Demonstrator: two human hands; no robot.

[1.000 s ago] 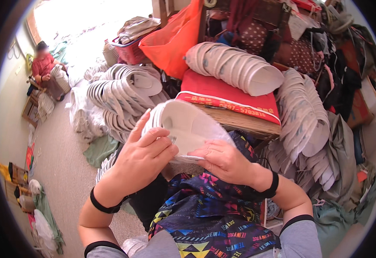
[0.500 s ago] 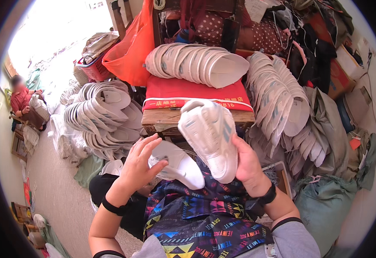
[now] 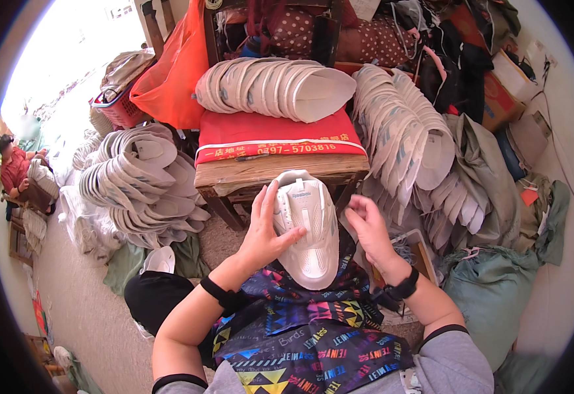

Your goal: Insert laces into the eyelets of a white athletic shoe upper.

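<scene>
A white shoe upper [image 3: 310, 246] with its toe toward me rests on my dark patterned apron [image 3: 300, 322]. My left hand [image 3: 264, 230] grips its left side, thumb across the top and fingers along the edge. To the right of the upper, apart from it, is my right hand [image 3: 370, 230]. Its fingers are curled in toward the thumb; whether something thin is pinched there is too small to see. Just beyond the upper stands a low wooden stool [image 3: 280, 174] with a red cloth [image 3: 234, 134] over it, bearing a nested row of white uppers [image 3: 260, 85].
Stacks of uppers stand left [image 3: 129, 177] and right [image 3: 398, 131]. An orange bag [image 3: 175, 79] hangs beside the stool. A green sack [image 3: 490, 295] and an open box [image 3: 421, 253] lie to my right. At far left, a person in red [image 3: 17, 171] sits.
My right hand has let go of the upper it held up and is beside it. My left hand, spread before, now grips an upper. The second upper on my lap no longer shows.
</scene>
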